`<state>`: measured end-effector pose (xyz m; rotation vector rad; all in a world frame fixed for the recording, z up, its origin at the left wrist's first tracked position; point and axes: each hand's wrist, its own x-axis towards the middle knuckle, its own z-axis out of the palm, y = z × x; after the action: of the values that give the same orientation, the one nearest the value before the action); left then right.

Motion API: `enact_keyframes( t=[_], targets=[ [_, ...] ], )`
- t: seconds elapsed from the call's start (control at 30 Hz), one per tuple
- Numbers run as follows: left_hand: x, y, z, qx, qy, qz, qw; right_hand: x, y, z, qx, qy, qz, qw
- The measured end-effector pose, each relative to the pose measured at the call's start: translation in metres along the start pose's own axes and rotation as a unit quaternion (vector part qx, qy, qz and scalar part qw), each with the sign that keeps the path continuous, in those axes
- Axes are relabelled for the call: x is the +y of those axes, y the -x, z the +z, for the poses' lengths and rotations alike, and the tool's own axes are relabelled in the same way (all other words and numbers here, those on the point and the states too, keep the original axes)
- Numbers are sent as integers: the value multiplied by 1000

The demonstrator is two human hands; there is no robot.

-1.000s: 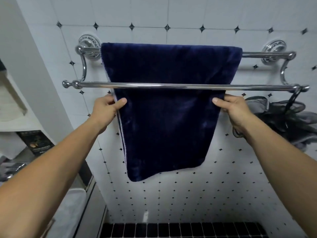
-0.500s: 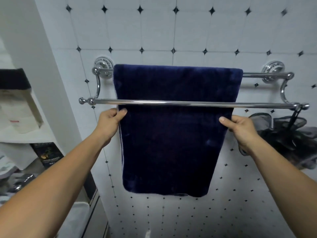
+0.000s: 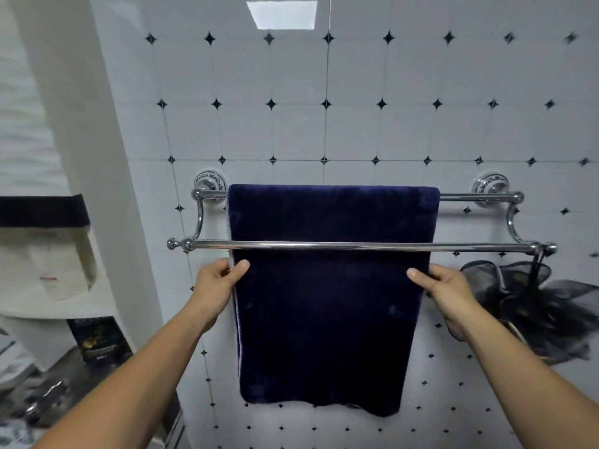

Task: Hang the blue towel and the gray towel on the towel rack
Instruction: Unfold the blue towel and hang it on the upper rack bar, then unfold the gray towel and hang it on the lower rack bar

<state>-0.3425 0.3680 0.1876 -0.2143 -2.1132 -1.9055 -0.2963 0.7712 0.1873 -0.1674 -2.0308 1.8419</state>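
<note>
The dark blue towel [image 3: 327, 306] hangs over the back bar of a chrome double towel rack [image 3: 324, 245] on the tiled wall, and it drops behind the bare front bar. My left hand [image 3: 220, 283] pinches the towel's left edge just below the front bar. On the opposite edge, at the same height, my right hand [image 3: 444, 286] grips the cloth. The towel's bottom hem hangs nearly level, slightly lower at the right. No gray towel is in view.
A black mesh bath sponge [image 3: 538, 306] hangs from the right end of the front bar, close to my right wrist. A white wall corner and shelves with a dark box [image 3: 97, 341] and clutter stand at the left.
The view has tilted upward, so rack and towel sit lower in frame. Both hands kept their grip on the edges, and the towel's bottom hem went from slanted to nearly level.
</note>
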Motion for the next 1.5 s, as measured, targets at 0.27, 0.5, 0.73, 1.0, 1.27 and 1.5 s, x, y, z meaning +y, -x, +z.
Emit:
enact_keyframes(
  t=[0.27, 0.5, 0.73, 1.0, 1.27, 1.5],
  targets=[
    [-33, 54, -34, 75, -29, -59, 995, 62, 89, 56, 158, 150, 15, 976],
    [-82, 141, -105, 57, -59, -195, 977, 98, 153, 163, -126, 180, 37, 975],
    [-102, 213, -217, 123, -99, -238, 958, 102, 224, 286, -292, 144, 58, 943],
    [-154, 284, -375, 136, -189, -271, 934, 137, 324, 451, -396, 179, 81, 897],
    [-226, 302, -469, 2, -276, -302, 912, 195, 385, 563, -386, 322, 165, 849],
    [-246, 280, -473, -51, -248, -258, 932, 223, 386, 591, -332, 295, 273, 854]
  ],
)
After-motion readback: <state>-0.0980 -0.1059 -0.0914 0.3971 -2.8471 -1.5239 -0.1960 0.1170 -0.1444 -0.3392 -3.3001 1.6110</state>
